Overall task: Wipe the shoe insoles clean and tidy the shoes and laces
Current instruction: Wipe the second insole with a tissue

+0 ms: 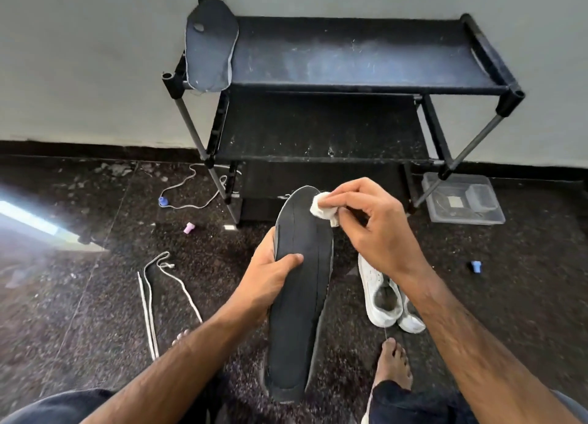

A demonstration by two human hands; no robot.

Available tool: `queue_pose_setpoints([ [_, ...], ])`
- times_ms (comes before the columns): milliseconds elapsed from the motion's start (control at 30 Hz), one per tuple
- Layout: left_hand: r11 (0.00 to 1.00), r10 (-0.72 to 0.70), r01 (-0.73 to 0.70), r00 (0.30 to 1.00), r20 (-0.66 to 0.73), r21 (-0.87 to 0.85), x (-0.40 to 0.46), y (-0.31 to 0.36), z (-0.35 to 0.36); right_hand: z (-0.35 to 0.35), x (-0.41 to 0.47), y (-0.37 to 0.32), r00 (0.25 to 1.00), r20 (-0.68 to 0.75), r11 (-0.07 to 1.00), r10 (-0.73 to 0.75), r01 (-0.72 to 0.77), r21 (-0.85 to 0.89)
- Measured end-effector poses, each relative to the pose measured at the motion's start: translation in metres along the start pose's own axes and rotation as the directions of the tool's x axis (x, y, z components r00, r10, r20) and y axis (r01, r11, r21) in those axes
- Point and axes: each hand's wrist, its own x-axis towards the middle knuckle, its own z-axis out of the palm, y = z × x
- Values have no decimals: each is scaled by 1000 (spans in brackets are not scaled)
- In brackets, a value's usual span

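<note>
My left hand [270, 277] grips a long dark insole [302, 296] by its left edge, thumb across its face, holding it up with the toe end away from me. My right hand [372, 223] pinches a small white wad of cloth [323, 205] and presses it against the insole's toe end. A second dark insole [210, 46] lies on the left end of the black shoe rack's top shelf [366, 61]. Two white shoes [386, 299] sit side by side on the floor under my right forearm. One white lace [159, 293] lies on the floor at the left.
Another lace [191, 191] trails beside the rack's left leg. Small blue [163, 202], pink [188, 228] and blue [475, 266] objects lie scattered on the dark speckled floor. A clear plastic box [463, 204] stands under the rack's right leg. My bare feet [393, 363] are near the shoes.
</note>
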Motion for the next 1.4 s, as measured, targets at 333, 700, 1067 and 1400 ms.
queue_pose_setpoints([
  [333, 972, 168, -188, 975, 144, 138, -16, 3, -3, 30, -22, 1, 941, 142, 878, -306, 337, -340],
  [700, 992, 71, -85, 988, 139, 99, -18, 1, -6, -8, -8, 10, 983, -184, 984, 24, -56, -172],
  [1067, 990, 78, -104, 966, 246, 96, -18, -3, -1, 8, -6, 17, 993, -60, 940, -102, 76, -334],
  [1400, 999, 45, -48, 980, 196, 11, -14, -3, 0, 29, -19, -7, 940, 244, 957, -238, 271, -109],
])
